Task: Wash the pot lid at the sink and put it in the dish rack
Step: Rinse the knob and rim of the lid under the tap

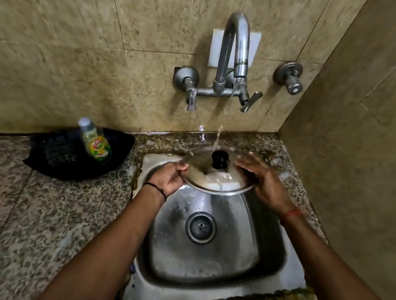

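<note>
A round steel pot lid (pixel 216 177) with a black knob (pixel 220 160) is held flat over the far part of the steel sink (pixel 206 258). Water runs from the curved tap (pixel 234 52) and lands on the lid beside the knob, with white foam on the lid's near side. My left hand (pixel 169 178) grips the lid's left rim. My right hand (pixel 263 179) lies on the lid's right side with fingers spread, blurred by movement. No dish rack is in view.
A black bowl-like tray (pixel 55 159) on the granite counter (pixel 30 219) at the left holds a dish soap bottle (pixel 94 142). Tap handles (pixel 190 94) (pixel 250 101) and a wall valve (pixel 290 77) stick out of the tiled wall. A side wall stands close on the right.
</note>
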